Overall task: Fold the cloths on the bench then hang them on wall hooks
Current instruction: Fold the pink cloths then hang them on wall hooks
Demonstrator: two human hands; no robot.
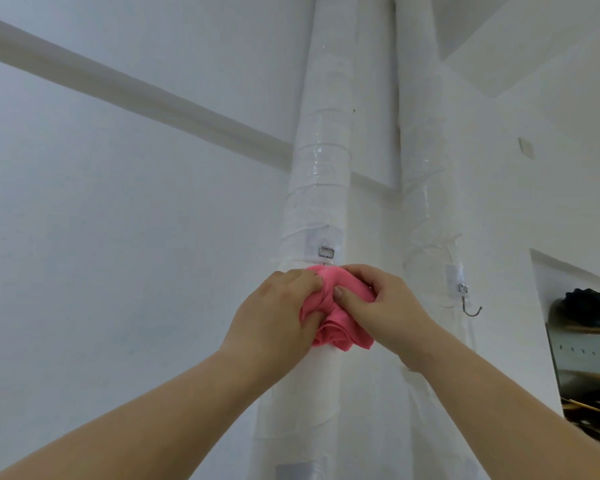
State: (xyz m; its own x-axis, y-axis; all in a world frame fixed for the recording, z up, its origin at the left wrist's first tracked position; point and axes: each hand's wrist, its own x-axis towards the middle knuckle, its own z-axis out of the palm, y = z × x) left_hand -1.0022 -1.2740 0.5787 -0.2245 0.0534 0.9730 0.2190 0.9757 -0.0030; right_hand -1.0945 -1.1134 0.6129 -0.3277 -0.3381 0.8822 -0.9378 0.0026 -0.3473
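Clutching cloth [331, 329]: left hand [278, 313], right hand [385, 306]

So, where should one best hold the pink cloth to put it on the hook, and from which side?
Hold the pink cloth at its bunched top edge, from the front, one hand on each side, as the left hand and right hand do. It lies crumpled against the white pipe just below the hook mount, so only front and sides are free. The hook tip is hidden.

Pink cloth [336, 327], white pipes [323, 188], silver hook [471, 308].
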